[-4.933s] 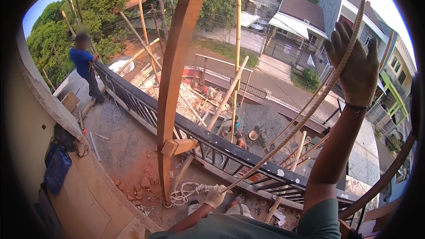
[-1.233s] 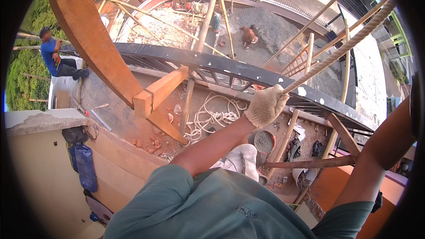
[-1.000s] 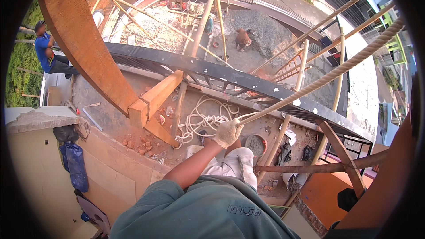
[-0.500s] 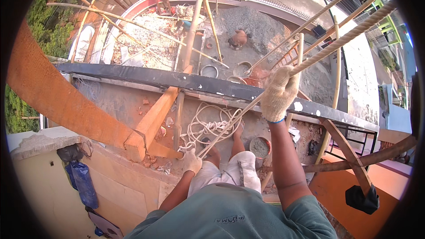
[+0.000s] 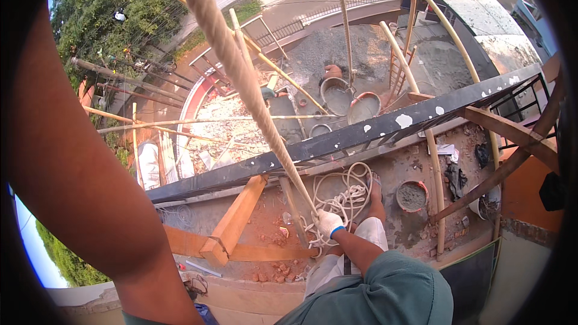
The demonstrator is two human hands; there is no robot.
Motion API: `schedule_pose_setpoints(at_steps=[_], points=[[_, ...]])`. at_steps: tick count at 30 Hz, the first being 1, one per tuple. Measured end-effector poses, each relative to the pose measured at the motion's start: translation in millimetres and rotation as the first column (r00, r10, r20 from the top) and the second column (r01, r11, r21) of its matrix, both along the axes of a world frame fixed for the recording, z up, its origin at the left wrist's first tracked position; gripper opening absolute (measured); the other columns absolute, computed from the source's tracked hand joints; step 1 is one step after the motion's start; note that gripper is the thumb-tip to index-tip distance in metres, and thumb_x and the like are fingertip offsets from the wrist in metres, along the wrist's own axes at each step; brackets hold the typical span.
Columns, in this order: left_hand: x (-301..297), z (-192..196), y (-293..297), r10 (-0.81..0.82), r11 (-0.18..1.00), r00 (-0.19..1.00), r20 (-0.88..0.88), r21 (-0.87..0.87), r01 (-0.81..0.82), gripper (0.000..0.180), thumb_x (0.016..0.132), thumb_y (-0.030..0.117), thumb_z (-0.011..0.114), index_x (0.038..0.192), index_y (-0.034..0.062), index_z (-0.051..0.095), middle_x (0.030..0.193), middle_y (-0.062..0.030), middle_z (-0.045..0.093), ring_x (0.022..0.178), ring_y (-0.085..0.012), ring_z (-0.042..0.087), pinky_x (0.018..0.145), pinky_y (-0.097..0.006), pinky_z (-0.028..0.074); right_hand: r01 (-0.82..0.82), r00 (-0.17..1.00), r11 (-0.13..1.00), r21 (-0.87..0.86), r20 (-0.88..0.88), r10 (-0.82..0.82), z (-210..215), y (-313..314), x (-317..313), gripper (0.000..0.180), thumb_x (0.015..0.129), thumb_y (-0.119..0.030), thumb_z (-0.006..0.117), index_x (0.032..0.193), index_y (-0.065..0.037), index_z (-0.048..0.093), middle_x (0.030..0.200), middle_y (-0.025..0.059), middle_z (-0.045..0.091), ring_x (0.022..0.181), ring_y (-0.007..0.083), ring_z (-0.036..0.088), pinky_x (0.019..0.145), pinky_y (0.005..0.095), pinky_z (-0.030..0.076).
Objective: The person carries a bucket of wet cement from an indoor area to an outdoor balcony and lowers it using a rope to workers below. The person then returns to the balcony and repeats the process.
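Note:
My right hand (image 5: pixel 329 224), in a pale knitted glove with a blue cuff, is closed round a thick beige rope (image 5: pixel 253 102) low in front of my shorts. From there the rope runs up past the top of the view. My left arm (image 5: pixel 90 174) is raised large along the left side; its hand is out of view. Loose coils of rope (image 5: pixel 343 198) lie beside my feet. Beyond the black rail, a second rope length (image 5: pixel 344 24) drops to a bucket (image 5: pixel 337 97) of grey mix, with another bucket (image 5: pixel 365 108) close by.
A black metal rail (image 5: pixel 337 138) with white patches crosses in front of me. A wooden beam (image 5: pixel 238 219) and bamboo poles (image 5: pixel 403 57) stand around. A mortar bucket (image 5: pixel 412 195) sits on the ledge to the right. Below, a person (image 5: pixel 332 72) is near a gravel heap (image 5: pixel 355 45).
My right hand has come down from high on the rope to waist level. My left arm has risen from low by the coils, its hand leaving view. The view has shifted.

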State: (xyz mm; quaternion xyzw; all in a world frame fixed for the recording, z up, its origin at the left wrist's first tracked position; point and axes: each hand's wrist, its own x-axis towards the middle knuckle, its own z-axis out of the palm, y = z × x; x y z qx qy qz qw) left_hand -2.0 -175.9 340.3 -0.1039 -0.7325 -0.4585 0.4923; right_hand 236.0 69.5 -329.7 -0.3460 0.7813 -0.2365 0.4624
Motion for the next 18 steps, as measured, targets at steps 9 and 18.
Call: schedule_pose_setpoints(at_steps=[9, 18], points=[[-29.4, -182.4, 25.9, 0.222, 0.916, 0.939, 0.263, 0.273, -0.293, 0.037, 0.113, 0.038, 0.062, 0.125, 0.0031, 0.064, 0.094, -0.0002, 0.063, 0.083, -0.0097, 0.063, 0.075, -0.023, 0.056, 0.408, 0.907, 0.832, -0.375, 0.274, -0.321, 216.2, 43.2, -222.8, 0.057, 0.103, -0.04, 0.07, 0.139, 0.003, 0.061, 0.123, 0.0224, 0.075, 0.113, 0.0336, 0.075, 0.098, 0.0461, 0.06], [62.6, -352.0, 27.2, 0.607, 0.724, 0.573, 0.551, -0.084, -0.685, 0.02, 0.105, 0.018, 0.06, 0.094, 0.0018, 0.06, 0.072, -0.0092, 0.057, 0.063, -0.0235, 0.059, 0.062, -0.04, 0.049, 0.574, 0.656, 0.376, -0.728, 0.134, -0.743, 288.9, -146.8, -542.0, 0.043, 0.098, -0.041, 0.08, 0.099, 0.002, 0.079, 0.081, 0.0118, 0.079, 0.078, 0.0266, 0.076, 0.075, 0.0415, 0.058]])
